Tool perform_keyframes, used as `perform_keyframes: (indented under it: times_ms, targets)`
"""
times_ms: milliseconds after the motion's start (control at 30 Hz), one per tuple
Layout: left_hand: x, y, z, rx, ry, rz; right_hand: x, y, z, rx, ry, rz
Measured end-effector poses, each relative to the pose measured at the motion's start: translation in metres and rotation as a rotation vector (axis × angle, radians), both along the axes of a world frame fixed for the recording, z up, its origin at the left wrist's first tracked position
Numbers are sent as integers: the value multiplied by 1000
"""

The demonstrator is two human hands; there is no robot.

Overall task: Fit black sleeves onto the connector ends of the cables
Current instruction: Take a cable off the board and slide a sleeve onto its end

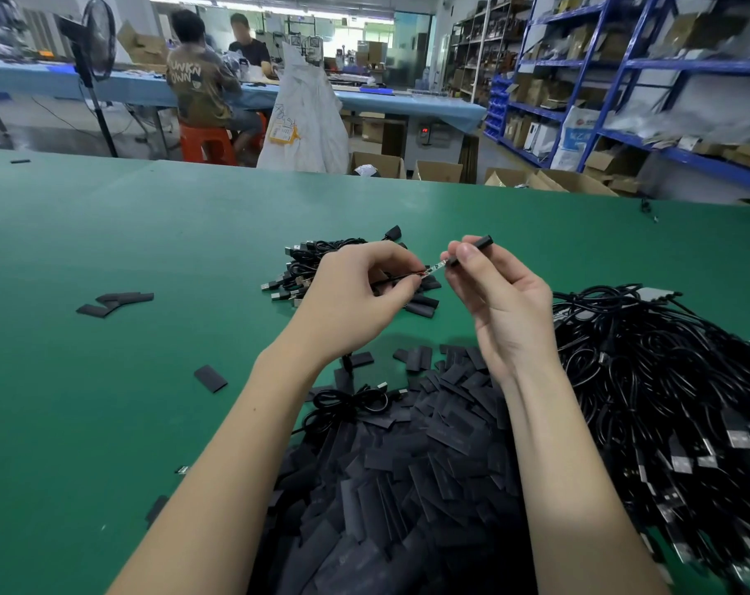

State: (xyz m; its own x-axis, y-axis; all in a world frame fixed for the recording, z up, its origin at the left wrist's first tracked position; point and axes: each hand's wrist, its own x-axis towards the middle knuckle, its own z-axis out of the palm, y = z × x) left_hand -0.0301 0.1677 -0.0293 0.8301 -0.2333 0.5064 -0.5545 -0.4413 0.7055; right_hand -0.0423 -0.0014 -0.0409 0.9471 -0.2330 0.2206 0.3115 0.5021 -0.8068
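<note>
Pinched black sleeve (472, 247) in right hand (500, 294); gripped cable's bare connector end (436, 266) in left hand (356, 289), tip at sleeve mouth, above green table (150, 251) mid. Step: threading. Next prob. needs lining up, sliding sleeve over end.

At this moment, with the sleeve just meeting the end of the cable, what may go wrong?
1. The right hand holds the black sleeve at the tip of the small bare board on the cable; if they are not in line, the sleeve may catch or bend the board.
2. The left hand pinches just behind the board, where thin wires show; a hard push may strain them.
3. A dropped sleeve would probably be lost in the pile of sleeves below.
</note>
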Motion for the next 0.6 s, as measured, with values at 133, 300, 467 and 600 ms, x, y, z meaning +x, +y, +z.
perform_keyframes:
  times_ms: [133, 300, 467, 600]
  targets:
    - [-2, 0, 2, -17, 10, 3, -1, 1, 2, 42, 3, 2]
    - [-3, -2, 3, -2, 11, 3, -1, 4, 3, 28, 12, -8]
    - [-3, -1, 3, -22, 34, -4, -1, 4, 3, 37, 27, -5]
    - [-2, -2, 3, -60, 55, -10, -2, 4, 3, 67, 55, 45]
